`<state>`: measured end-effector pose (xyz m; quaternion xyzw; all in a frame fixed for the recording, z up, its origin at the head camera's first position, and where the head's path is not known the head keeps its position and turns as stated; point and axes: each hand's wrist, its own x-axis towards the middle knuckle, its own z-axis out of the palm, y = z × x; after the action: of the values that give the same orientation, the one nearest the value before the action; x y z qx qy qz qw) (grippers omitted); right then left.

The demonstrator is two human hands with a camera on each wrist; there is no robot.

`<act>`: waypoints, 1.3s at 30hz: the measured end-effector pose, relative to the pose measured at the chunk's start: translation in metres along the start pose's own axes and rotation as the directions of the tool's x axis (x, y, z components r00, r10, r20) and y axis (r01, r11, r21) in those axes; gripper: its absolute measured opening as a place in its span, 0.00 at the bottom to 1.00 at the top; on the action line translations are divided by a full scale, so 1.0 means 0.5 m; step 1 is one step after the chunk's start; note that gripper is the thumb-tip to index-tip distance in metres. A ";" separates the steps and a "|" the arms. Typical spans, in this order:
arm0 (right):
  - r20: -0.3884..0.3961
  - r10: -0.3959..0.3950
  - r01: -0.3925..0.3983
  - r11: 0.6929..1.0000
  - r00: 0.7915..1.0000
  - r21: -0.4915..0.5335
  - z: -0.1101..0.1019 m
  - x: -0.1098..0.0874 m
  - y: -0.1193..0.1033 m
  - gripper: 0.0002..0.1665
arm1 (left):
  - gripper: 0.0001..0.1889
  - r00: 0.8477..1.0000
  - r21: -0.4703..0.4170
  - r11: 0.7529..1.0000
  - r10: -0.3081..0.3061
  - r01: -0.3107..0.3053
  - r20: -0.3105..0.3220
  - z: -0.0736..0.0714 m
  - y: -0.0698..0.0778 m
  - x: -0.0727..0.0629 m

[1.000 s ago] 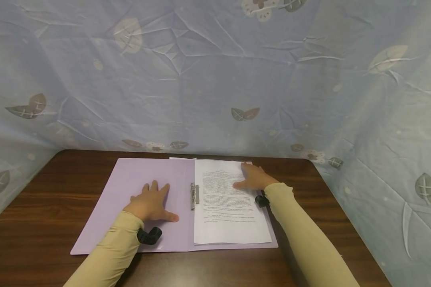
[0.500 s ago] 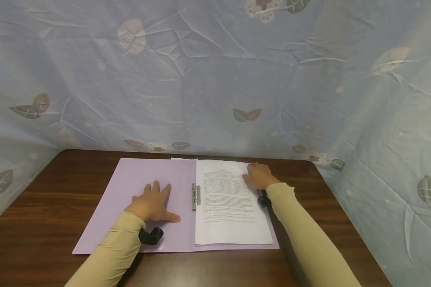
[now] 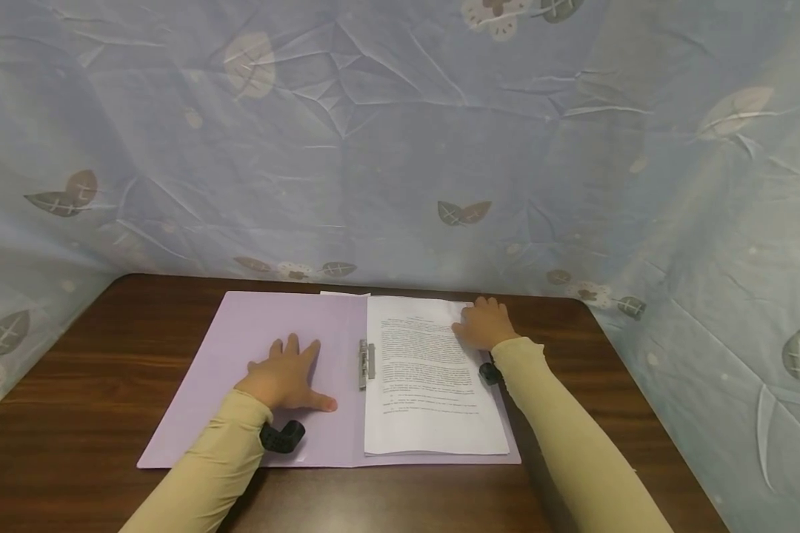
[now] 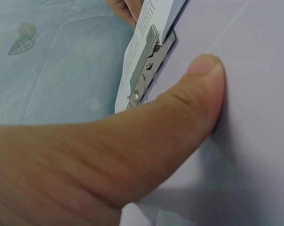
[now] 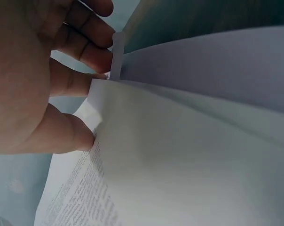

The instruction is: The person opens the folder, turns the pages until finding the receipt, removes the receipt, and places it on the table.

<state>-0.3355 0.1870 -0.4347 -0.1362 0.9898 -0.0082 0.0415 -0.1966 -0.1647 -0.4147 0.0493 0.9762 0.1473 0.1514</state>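
Note:
A pale purple lever-clip folder (image 3: 240,318) lies opened flat on the table. Its metal clip (image 3: 363,364) sits near the fold, at the left edge of a stack of printed paper (image 3: 433,429) on the right side. My left hand (image 3: 283,376) rests spread on the bare left cover, and its thumb (image 4: 193,94) lies along the purple surface in the left wrist view. At the stack's upper right edge, my right hand (image 3: 485,326) pinches the paper, its thumb (image 5: 76,134) on the printed face and its index finger partly hidden behind the bent corner.
A dark wooden table (image 3: 67,370) carries the folder. A white sheet edge (image 3: 343,294) peeks out behind the folder's top. Patterned pale blue cloth (image 3: 373,148) hangs behind the table and along its sides.
My right hand has slid right and slightly away, from lying on the page to its upper right edge, fingers now bent there. The left hand stays on the cover.

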 end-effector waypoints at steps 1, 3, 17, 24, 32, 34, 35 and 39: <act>0.002 0.003 -0.003 1.000 1.000 0.000 0.000 0.000 0.000 0.30 | 0.64 1.000 -0.001 1.000 0.001 -0.001 0.000 0.000 0.000 0.000; -0.004 0.007 -0.007 1.000 1.000 0.013 0.001 0.001 0.003 0.29 | 0.64 1.000 -0.003 1.000 0.002 -0.002 0.000 0.000 0.000 -0.001; -0.099 0.032 -0.013 0.982 0.995 0.189 0.001 0.010 0.005 0.27 | 0.64 1.000 -0.003 1.000 -0.004 0.004 0.008 0.000 -0.001 0.000; -0.108 0.115 -0.079 0.954 0.987 0.290 -0.002 0.004 0.011 0.16 | 0.64 1.000 -0.003 1.000 -0.002 0.002 0.009 0.001 -0.002 0.000; -0.058 0.099 -0.063 0.896 0.993 0.440 -0.029 -0.015 0.026 0.17 | 0.64 1.000 0.000 1.000 0.001 -0.001 0.010 0.001 0.003 -0.001; -0.040 0.093 -0.065 0.888 0.995 0.456 -0.032 -0.019 0.028 0.16 | 0.64 1.000 0.003 1.000 0.001 -0.001 0.009 0.000 0.002 -0.002; -0.032 0.089 -0.065 0.885 0.996 0.461 -0.033 -0.021 0.030 0.15 | 0.64 1.000 0.003 1.000 0.002 -0.002 0.008 0.000 0.001 -0.002; -0.027 0.065 -0.043 0.865 0.998 0.501 -0.023 -0.027 0.045 0.12 | 0.64 1.000 0.007 1.000 0.007 -0.007 0.001 0.000 0.000 -0.002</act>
<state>-0.3295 0.2124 -0.4226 -0.0929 0.9580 -0.2658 0.0545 -0.1956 -0.1648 -0.4142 0.0531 0.9764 0.1446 0.1515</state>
